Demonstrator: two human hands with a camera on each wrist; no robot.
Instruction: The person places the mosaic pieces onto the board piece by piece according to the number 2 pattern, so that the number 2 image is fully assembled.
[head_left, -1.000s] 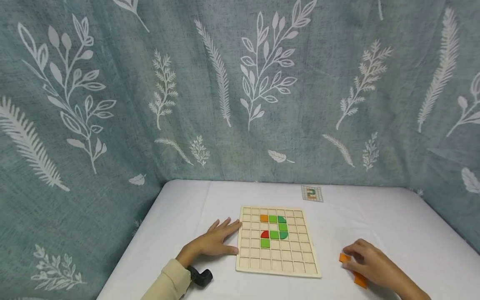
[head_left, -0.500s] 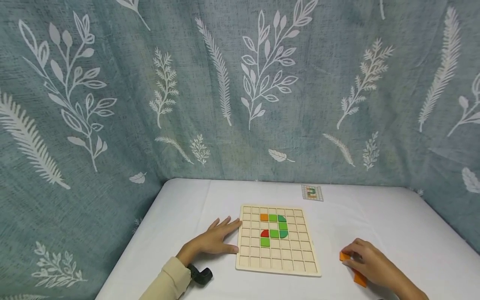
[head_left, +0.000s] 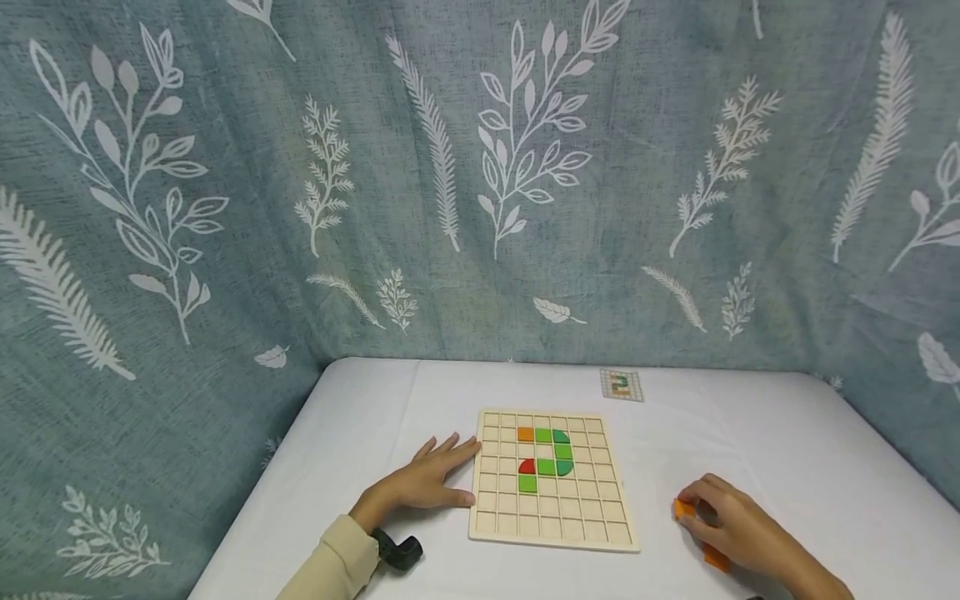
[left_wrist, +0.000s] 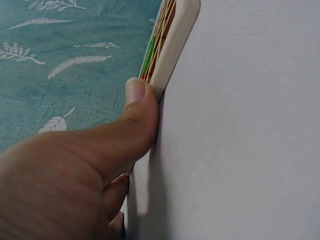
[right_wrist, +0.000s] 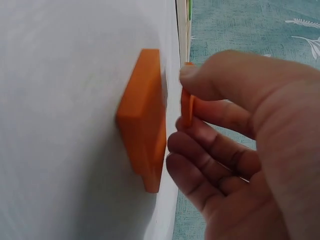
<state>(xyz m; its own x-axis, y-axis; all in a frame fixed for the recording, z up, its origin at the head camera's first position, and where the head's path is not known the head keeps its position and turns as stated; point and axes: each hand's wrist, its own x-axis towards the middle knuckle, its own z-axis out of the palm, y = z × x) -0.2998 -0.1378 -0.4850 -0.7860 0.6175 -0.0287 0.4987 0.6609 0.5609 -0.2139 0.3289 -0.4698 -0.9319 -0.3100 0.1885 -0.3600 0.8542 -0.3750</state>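
A pale wooden grid board (head_left: 555, 529) lies on the white table, with several green tiles (head_left: 546, 467), an orange tile (head_left: 526, 434) and a red rounded tile (head_left: 527, 466) set in its squares. Beside the board's left edge my left hand (head_left: 427, 482) spreads its fingers, thumb and fingertips at the rim; in the left wrist view the thumb (left_wrist: 135, 107) touches that edge. Right of the board, my right hand (head_left: 731, 521) pinches an orange tile (right_wrist: 187, 107) between thumb and fingers. Close by on the table lie more orange tiles (right_wrist: 142, 115), partly hidden under the hand in the head view.
A small card (head_left: 622, 385) printed with a coloured pattern on a grid lies behind the board. By the left wrist is a black curved object (head_left: 401, 552). A teal leaf-patterned cloth (head_left: 450, 208) hangs behind the table (head_left: 420, 392).
The view has shifted slightly. My right hand keeps the orange tile pinched at nearly the same spot, and my left hand stays at the board's edge.
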